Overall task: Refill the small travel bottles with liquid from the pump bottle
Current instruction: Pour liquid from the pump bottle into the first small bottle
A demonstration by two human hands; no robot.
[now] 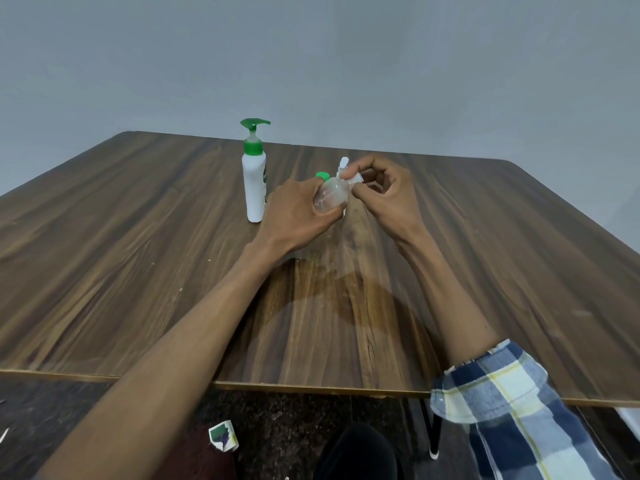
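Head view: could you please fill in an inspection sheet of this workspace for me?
Surface: wooden table, wet patch near the front.
Job's things: pump bottle upright, white with green pump; clear travel bottle held above the table; a green-capped item behind it, mostly hidden.
Clutter: paper scrap on the floor.
Hands: left hand grips the travel bottle; right hand pinches its white top.
Cables: nothing seen.
Surroundings: plain grey wall, dark floor.
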